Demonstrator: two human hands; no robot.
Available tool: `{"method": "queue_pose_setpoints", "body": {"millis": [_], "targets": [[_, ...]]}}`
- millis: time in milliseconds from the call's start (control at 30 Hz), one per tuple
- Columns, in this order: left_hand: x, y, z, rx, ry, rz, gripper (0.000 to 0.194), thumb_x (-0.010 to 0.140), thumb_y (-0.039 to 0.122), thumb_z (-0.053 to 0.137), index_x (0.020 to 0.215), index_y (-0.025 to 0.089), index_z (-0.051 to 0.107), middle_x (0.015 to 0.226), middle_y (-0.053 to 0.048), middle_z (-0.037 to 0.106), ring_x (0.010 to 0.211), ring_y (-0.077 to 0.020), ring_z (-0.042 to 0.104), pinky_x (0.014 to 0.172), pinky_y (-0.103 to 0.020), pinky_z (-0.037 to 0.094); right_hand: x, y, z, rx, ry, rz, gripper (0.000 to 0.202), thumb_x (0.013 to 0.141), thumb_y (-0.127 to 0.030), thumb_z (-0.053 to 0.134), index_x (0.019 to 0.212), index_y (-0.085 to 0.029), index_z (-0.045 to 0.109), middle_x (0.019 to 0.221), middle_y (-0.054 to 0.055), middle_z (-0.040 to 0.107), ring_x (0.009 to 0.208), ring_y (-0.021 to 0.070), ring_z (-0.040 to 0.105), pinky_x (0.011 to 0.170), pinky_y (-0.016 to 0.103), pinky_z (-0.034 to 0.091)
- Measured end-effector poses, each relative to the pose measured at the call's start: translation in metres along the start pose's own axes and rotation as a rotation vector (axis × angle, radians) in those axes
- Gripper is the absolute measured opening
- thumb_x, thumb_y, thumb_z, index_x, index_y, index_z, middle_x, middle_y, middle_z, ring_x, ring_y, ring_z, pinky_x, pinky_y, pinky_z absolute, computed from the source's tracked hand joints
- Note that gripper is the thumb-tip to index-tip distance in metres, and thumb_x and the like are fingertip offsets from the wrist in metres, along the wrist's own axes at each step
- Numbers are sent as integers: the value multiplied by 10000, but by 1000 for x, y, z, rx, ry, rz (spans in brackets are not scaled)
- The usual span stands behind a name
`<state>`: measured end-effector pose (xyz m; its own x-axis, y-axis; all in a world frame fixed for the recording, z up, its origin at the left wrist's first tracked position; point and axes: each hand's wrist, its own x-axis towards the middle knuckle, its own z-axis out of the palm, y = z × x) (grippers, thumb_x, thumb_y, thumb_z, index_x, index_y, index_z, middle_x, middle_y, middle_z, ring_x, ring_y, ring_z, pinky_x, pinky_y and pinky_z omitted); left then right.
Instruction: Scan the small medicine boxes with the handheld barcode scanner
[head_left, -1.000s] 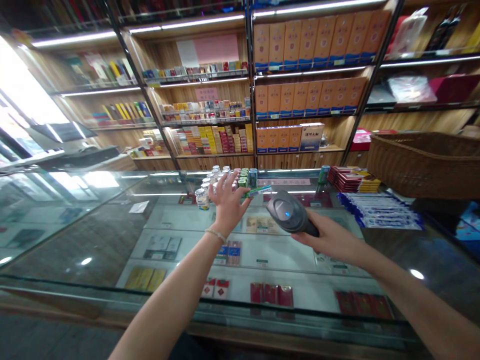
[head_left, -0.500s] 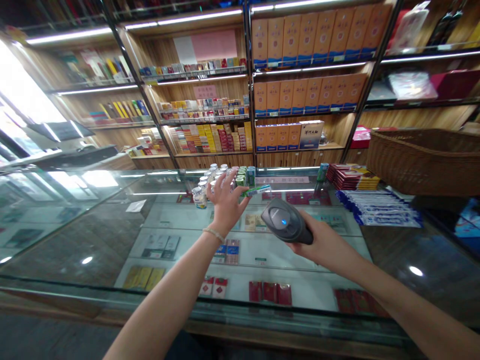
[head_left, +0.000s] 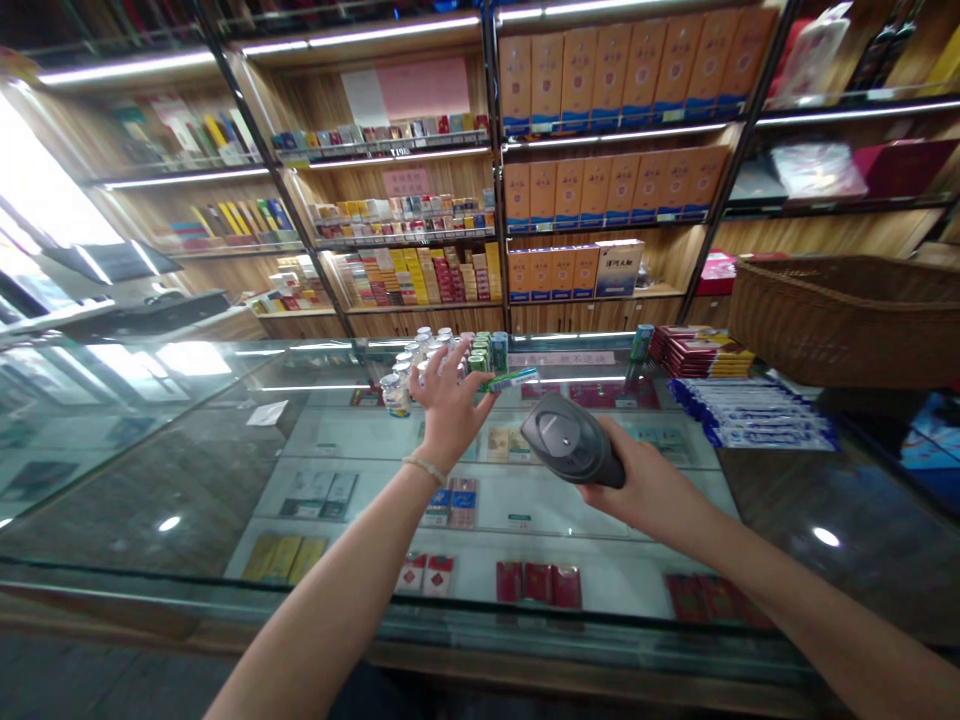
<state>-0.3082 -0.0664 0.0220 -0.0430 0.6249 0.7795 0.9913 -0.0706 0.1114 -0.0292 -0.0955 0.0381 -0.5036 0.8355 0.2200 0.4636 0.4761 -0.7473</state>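
My left hand (head_left: 448, 408) pinches a slim green-and-white pack (head_left: 513, 380), which looks like a gum pack, between thumb and forefinger; its other fingers are spread. The pack is held above the glass counter, its free end pointing right. Closed around a dark grey barcode scanner (head_left: 574, 440), my right hand (head_left: 637, 475) keeps the scanner's head just below and right of the pack, apart from it. Behind my left hand stand several small white-capped bottles (head_left: 395, 396) and green tubs (head_left: 478, 356), partly covered by the fingers.
The glass counter (head_left: 225, 480) holds cigarette packs (head_left: 538, 583) beneath its top. To the right lie blue-and-white packets (head_left: 750, 415), red packets (head_left: 694, 352) and a wicker basket (head_left: 840, 320). Shelves with orange boxes (head_left: 615, 190) line the back. A white paper slip (head_left: 268, 413) lies left.
The blue light on the scanner now looks whitish. The view has shifted very slightly; both hands keep nearly the same pose with the pack and scanner.
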Motion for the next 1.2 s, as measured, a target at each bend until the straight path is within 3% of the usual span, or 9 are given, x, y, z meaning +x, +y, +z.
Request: {"method": "queue_pose_setpoints", "body": {"millis": [233, 400, 633, 833, 1200], "targets": [[1, 1, -1, 4, -5, -8, 151, 845, 385, 795, 986, 344, 759, 1615, 8, 499, 1501, -362, 387, 1250, -667, 115, -1, -6, -5, -9, -42, 18, 532, 755, -333, 670, 1239, -246, 467, 987, 67, 782, 866, 281, 753, 711, 328, 488], [1, 0, 1, 5, 8, -18, 141, 851, 393, 792, 977, 338, 763, 1599, -3, 517, 1497, -365, 391, 1241, -674, 140, -1, -5, -6, -282, 3, 19, 547, 769, -323, 642, 1263, -243, 420, 1089, 85, 773, 923, 329, 752, 757, 363, 452], [1, -2, 4, 0, 39, -17, 125, 846, 389, 797, 953, 330, 773, 1571, -22, 547, 1483, -366, 412, 1240, -661, 142, 6, 2, -5, -575, 1, -17, 519, 844, -336, 590, 1321, -191, 446, 1038, 116, 768, 899, 338, 754, 692, 349, 418], [2, -3, 4, -16, 68, -5, 121, 853, 387, 789, 960, 333, 776, 1566, -11, 553, 1484, -357, 407, 1252, -642, 112, 10, 12, 1, -615, -17, -77, 504, 845, -293, 599, 1319, -179, 473, 1156, 148, 725, 1071, 330, 712, 758, 348, 459], [4, -2, 3, -28, 47, -23, 125, 847, 369, 783, 964, 328, 773, 1582, -17, 535, 1496, -364, 392, 1252, -650, 110, 10, 17, 9, -661, -41, -69, 460, 868, -310, 592, 1303, -182, 517, 1063, 112, 708, 1021, 304, 695, 748, 343, 445]]}}
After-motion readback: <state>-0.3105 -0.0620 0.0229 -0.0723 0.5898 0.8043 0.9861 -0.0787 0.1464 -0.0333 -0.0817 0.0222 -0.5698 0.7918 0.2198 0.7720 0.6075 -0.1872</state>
